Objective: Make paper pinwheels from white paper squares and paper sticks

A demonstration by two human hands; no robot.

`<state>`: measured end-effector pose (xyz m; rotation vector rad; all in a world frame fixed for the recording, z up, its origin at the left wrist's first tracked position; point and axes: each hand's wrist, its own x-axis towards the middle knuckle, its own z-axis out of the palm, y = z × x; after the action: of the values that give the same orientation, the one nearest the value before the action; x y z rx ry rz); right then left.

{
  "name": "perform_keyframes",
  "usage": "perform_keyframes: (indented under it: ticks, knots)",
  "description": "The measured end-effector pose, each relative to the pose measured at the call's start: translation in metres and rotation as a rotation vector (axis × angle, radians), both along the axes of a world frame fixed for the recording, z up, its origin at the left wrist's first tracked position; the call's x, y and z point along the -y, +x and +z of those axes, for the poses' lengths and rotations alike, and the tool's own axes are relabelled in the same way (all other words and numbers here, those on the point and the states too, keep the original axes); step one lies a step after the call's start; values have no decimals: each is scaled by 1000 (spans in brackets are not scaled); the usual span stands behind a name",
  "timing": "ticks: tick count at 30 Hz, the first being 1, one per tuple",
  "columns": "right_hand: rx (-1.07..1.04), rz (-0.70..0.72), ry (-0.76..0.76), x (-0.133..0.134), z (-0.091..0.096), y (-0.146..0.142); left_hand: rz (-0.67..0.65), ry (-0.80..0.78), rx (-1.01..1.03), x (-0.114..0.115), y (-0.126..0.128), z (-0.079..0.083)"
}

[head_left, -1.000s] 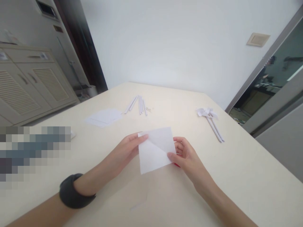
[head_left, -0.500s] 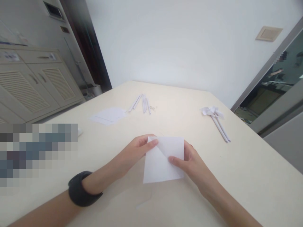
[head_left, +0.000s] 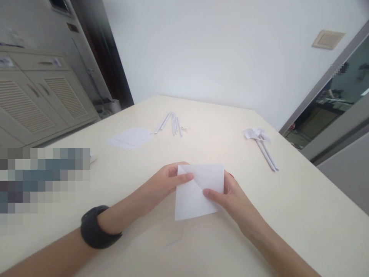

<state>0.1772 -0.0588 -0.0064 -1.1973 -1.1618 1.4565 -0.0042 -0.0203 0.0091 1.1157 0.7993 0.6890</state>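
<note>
A white square sheet of paper (head_left: 190, 200) is held just above the cream table (head_left: 288, 215), with a diagonal crease across its upper part. My left hand (head_left: 161, 186) pinches the sheet's upper left corner, thumb on top. My right hand (head_left: 230, 196) grips the right edge, thumb pressed on the paper near the crease and fingers behind it. A dark band (head_left: 96, 227) sits on my left wrist.
Further back lie a small stack of white sheets (head_left: 129, 137), several rolled paper sticks (head_left: 171, 124) and two finished paper pinwheels on sticks (head_left: 261, 144). A blurred patch covers the left table edge. A louvred cabinet (head_left: 34, 100) stands at left, a glass door at right.
The paper and both hands have dropped lower and nearer to me than a second ago. My right thumb has slid further onto the sheet along the crease.
</note>
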Motion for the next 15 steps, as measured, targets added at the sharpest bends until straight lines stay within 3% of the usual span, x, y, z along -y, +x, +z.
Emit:
perform_keyframes:
  ticks: [15]
  knots:
    - [57,3,-36,4,9,-4,-46,11,-146,-3,-1,-4]
